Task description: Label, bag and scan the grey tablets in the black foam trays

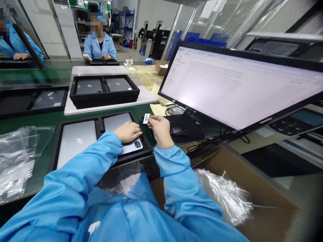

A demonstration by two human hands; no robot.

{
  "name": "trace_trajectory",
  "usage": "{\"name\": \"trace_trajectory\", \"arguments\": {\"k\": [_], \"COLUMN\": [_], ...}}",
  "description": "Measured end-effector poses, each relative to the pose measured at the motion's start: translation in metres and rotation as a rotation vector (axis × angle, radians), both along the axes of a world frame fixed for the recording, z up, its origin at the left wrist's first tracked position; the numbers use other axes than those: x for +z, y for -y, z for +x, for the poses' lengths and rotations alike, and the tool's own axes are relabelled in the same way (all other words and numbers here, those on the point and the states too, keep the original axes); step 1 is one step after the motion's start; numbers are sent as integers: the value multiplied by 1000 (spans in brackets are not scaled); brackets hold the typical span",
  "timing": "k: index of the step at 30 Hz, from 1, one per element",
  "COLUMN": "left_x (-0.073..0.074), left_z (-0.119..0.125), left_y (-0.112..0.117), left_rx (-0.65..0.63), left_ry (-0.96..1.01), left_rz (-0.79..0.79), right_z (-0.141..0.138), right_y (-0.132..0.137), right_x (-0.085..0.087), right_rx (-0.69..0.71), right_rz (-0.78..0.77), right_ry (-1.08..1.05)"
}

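A small white barcode label [146, 118] is pinched between the thumb and fingers of my right hand [161, 130], held just above the tray's right side. My left hand [128, 131] rests with its fingers laid over a silver tablet [117, 121], covering its middle; the camera corner [137, 144] shows below. That tablet lies back up in the right compartment of a black tray [99, 125]. Another silver tablet [77, 139], with a dark logo on its back, fills the left compartment, partly behind my left sleeve.
More black trays with tablets [104, 97] stand on a white board [68, 108] ahead; another tray [15, 114] is at left. A monitor [234, 87] and mouse [178, 131] are at right. Plastic bags [17, 161] lie left; a carton [267, 188] holds plastic. Co-workers [100, 47] sit opposite.
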State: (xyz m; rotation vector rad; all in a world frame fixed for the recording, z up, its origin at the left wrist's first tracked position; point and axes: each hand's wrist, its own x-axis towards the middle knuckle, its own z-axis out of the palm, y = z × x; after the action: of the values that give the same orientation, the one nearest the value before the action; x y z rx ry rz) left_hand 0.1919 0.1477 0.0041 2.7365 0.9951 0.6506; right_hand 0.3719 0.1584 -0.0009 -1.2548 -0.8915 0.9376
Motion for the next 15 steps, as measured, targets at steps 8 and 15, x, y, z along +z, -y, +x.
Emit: {"name": "trace_trajectory", "arguments": {"k": [8,15], "left_x": [21,10], "left_z": [-59,-41], "left_y": [-6,-3], "left_rx": [-38,-22], "left_ry": [654,381], "left_rz": [374,134], "right_z": [-56,-53], "right_y": [4,5], "right_x": [-37,-45], "right_rx": [219,149], "right_rz": [-78,14], "right_ry": [281,319]}}
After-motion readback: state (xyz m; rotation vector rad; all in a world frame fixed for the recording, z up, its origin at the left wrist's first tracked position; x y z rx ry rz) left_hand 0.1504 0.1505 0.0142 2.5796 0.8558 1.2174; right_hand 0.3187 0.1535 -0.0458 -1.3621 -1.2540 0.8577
